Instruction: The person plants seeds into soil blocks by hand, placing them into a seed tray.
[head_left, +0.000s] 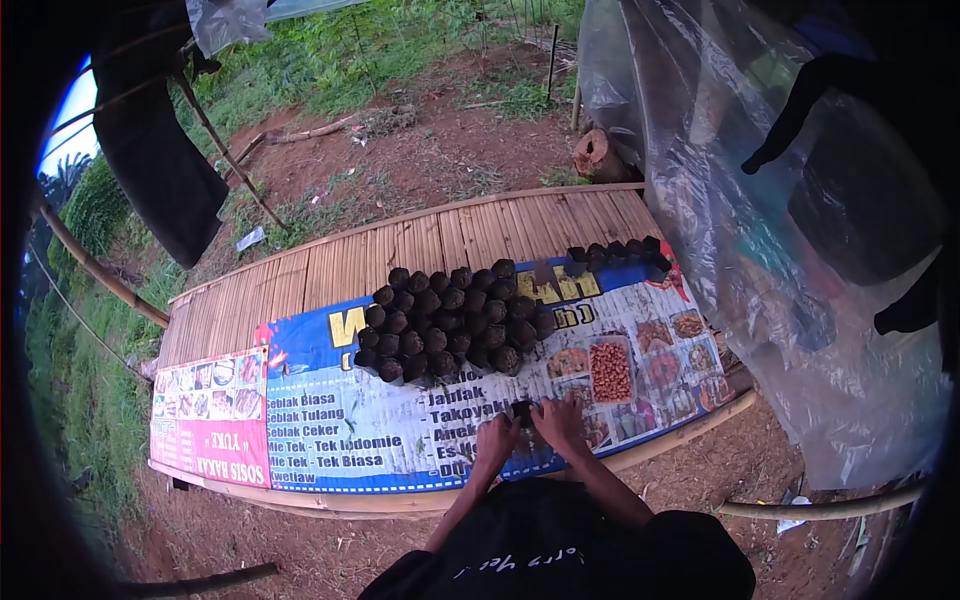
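A small black seedling bag (521,409) stands on the printed banner at the near side, between my two hands. My left hand (499,432) has its fingers closed on the bag's left side. On the bag's other side, my right hand (560,418) grips it with bent fingers. What lies inside this bag is too small to make out. Just beyond my right hand is a clear tray (611,368) full of reddish-brown seeds. Many soil-filled black bags (450,320) stand packed together in front of my hands.
Several more black bags (620,254) line the far right of the bamboo table (400,250). A printed banner (340,420) covers the table's near part. Clear plastic sheeting (700,240) hangs at the right. A dark cloth (155,150) hangs at the left.
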